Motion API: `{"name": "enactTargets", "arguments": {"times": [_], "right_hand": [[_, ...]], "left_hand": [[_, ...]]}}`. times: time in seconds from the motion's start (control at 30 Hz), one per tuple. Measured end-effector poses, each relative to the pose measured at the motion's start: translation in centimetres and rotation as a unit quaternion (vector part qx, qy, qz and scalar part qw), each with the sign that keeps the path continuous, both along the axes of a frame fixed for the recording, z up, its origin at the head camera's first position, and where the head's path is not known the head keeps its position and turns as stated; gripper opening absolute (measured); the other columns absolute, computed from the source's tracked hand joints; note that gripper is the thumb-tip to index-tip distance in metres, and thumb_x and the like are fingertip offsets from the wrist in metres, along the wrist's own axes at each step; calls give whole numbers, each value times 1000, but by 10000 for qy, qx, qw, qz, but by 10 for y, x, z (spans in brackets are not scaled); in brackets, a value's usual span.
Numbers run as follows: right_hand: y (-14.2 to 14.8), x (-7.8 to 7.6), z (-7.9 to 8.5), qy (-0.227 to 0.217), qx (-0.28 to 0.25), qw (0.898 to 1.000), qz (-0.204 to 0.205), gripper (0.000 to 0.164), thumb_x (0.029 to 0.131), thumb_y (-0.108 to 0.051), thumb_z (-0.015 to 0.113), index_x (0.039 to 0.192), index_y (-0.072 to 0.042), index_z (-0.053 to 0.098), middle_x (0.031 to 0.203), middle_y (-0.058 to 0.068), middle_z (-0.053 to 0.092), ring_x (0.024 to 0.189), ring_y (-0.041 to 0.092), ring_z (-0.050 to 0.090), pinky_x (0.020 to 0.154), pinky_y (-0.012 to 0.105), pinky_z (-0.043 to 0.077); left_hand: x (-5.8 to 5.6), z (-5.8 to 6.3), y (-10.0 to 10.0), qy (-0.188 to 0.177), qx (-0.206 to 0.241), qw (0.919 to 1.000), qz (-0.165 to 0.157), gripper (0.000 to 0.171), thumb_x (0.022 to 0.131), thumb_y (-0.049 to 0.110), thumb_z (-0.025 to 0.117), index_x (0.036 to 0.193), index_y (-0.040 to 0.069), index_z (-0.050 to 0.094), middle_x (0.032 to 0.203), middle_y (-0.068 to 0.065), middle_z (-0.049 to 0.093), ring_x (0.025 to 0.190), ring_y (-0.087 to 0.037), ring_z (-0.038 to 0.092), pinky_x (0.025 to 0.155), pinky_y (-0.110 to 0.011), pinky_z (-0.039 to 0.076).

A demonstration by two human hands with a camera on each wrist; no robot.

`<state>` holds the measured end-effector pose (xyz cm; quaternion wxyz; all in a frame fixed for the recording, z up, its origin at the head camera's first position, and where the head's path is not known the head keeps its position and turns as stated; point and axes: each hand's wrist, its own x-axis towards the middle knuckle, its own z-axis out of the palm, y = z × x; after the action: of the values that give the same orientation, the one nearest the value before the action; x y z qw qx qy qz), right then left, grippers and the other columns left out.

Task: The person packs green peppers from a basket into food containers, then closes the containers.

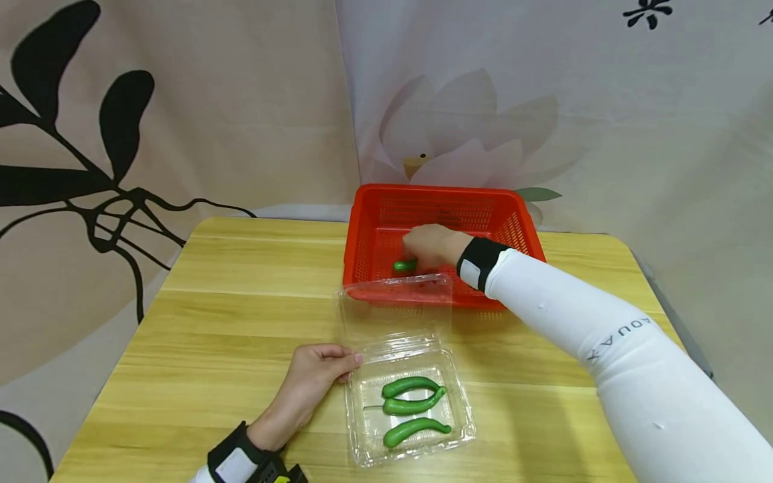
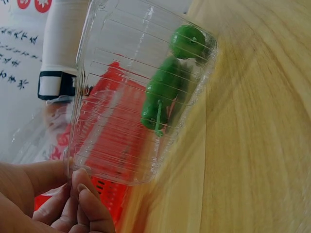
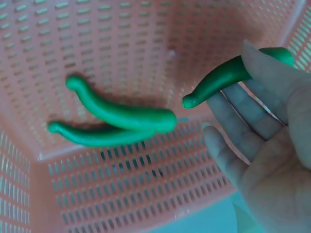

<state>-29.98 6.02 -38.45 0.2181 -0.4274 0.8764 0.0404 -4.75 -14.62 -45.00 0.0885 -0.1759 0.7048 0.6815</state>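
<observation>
My left hand (image 1: 323, 376) pinches the left edge of a clear plastic clamshell box (image 1: 368, 439) between thumb and fingers, near its hinge. The lid (image 1: 395, 315) is folded back and overlaps the front of the red basket (image 1: 443, 191) in the head view. Three green chili peppers (image 1: 417, 429) lie in the box, two of them close together. Inside the basket, my right hand (image 3: 272, 131) holds a green chili pepper (image 3: 223, 77) between thumb and fingers. Two more peppers (image 3: 116, 114) lie beside it on the basket's floor, one against the other.
The box and basket share a light wooden table (image 1: 241, 302), the basket at its back edge. A printed cloth (image 1: 272, 100) hangs behind. My right sleeve (image 1: 604, 335) reaches across the table's right side.
</observation>
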Motion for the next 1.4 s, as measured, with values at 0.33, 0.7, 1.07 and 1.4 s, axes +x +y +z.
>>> {"name": "enactTargets", "arguments": {"times": [0.33,0.7,1.07,1.4], "right_hand": [[10,-6,37,222,-242,9994,-92,11,90,-17,86,89,-8,80,76,2,69,71,18,54,72,34,52],[33,12,58,273,-1061,9937,-225,17,93,-18,83,86,-10,70,66,-2,44,62,15,46,60,29,38],[55,41,79,304,-1786,9831,-255,8,98,-12,76,102,-7,72,88,5,63,63,14,56,68,30,51],[71,63,90,466,-2606,9633,-452,20,96,-12,79,113,-6,72,95,2,64,78,16,59,73,31,53]], "left_hand": [[-1,2,1,45,68,10000,13,14,85,5,87,90,-5,79,80,-7,73,64,-12,60,60,-22,51],[-1,1,3,33,-10,10000,3,13,85,6,87,90,-4,79,76,-6,71,64,-13,60,59,-23,51],[0,0,5,-18,-46,10000,15,13,85,6,87,90,-3,80,79,-6,72,64,-14,60,59,-23,51],[1,1,6,35,6,10000,-13,12,85,5,86,90,-5,79,79,-7,72,64,-13,60,59,-22,50]]}}
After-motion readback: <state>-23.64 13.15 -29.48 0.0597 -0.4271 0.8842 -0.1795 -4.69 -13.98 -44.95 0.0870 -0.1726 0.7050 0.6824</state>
